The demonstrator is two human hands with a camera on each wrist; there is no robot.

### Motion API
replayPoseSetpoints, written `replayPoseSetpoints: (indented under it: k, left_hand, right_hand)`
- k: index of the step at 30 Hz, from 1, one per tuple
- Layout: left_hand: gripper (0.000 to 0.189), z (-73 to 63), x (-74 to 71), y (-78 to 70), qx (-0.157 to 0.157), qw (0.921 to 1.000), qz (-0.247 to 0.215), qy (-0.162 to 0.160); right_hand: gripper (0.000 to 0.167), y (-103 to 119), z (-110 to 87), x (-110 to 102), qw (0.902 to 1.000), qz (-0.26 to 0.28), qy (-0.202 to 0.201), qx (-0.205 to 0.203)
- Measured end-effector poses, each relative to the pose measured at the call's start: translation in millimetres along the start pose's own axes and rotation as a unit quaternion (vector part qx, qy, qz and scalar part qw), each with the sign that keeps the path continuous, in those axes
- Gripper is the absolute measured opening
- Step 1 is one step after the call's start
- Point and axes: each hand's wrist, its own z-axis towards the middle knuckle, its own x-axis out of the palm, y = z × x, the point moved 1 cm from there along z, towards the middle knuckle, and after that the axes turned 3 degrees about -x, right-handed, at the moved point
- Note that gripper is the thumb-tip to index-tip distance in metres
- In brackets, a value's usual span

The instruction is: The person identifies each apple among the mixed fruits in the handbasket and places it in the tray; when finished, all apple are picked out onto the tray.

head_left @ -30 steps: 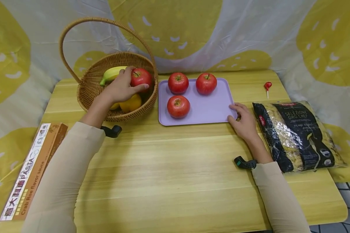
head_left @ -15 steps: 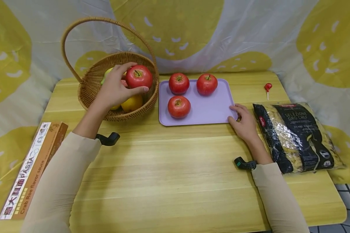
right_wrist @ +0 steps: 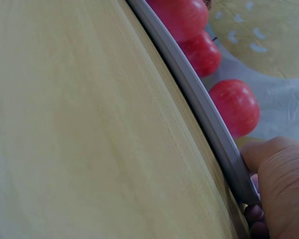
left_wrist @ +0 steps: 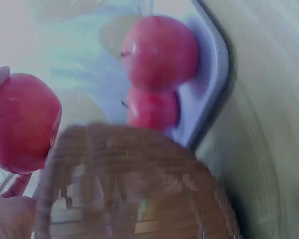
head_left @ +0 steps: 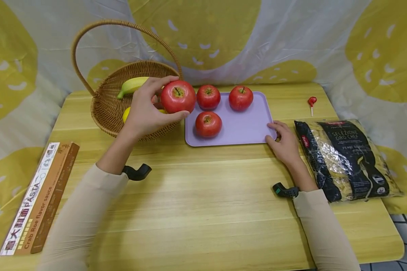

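My left hand (head_left: 149, 107) grips a red apple (head_left: 178, 96) between thumb and fingers, over the right rim of the wicker basket (head_left: 103, 107). Below the hand, the basket holds a banana (head_left: 130, 86) and yellow fruit partly hidden behind the hand. In the left wrist view the held apple (left_wrist: 25, 124) shows beside the blurred basket (left_wrist: 134, 184). At the lilac tray's (head_left: 244, 131) right end, my right hand (head_left: 285, 144) pinches the rim, thumb on top. On the tray sit three red apples: back left (head_left: 208, 96), back right (head_left: 240, 98) and front left (head_left: 208, 124).
A bag of penne pasta (head_left: 349, 158) lies right of my right hand, with a red lollipop (head_left: 312, 101) behind it. Along the table's left edge lies a long pasta box (head_left: 40, 199). The basket's tall handle (head_left: 122, 23) arches up behind my left hand.
My left hand has lifted the apple from inside the basket and carried it right, to the basket's rim near the tray. The right hand and tray have stayed in place.
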Motion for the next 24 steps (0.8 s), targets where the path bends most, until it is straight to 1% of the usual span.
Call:
replayPoseSetpoints:
  k: [4,10,12,16,20,22,24]
  left_hand:
    - [0.078,1.1,18.4,-7.7,0.021,0.9998,-0.003,0.004]
    - [0.076,4.7,53.8,-17.3,0.038,0.9977,-0.046,0.033]
    - [0.075,5.2,66.9,-20.1,0.043,0.9969,-0.051,0.043]
    - [0.076,6.7,91.2,-24.5,0.050,0.9964,-0.039,0.055]
    - [0.077,8.6,113.1,-28.8,0.047,0.9956,-0.039,0.071]
    - [0.078,9.2,123.2,-29.9,0.039,0.9955,-0.038,0.077]
    - [0.079,10.0,133.2,-30.2,0.030,0.9959,-0.038,0.076]
  right_hand:
    - [0.047,0.0,-1.0,-1.7,1.0000,-0.002,-0.002,-0.002]
    - [0.047,-0.2,-2.2,-3.3,1.0000,-0.001,-0.004,-0.005]
    - [0.047,-0.6,-2.1,-2.9,1.0000,-0.002,-0.003,-0.005]
    - [0.047,-0.2,-0.7,-1.8,1.0000,0.002,-0.003,-0.008]
    - [0.047,0.6,0.5,-1.3,1.0000,0.005,-0.003,-0.007]
    - [0.047,0.5,0.6,-1.0,1.0000,0.004,-0.001,-0.005]
    - [0.047,0.2,0.4,-0.9,1.0000,0.002,-0.001,-0.002]
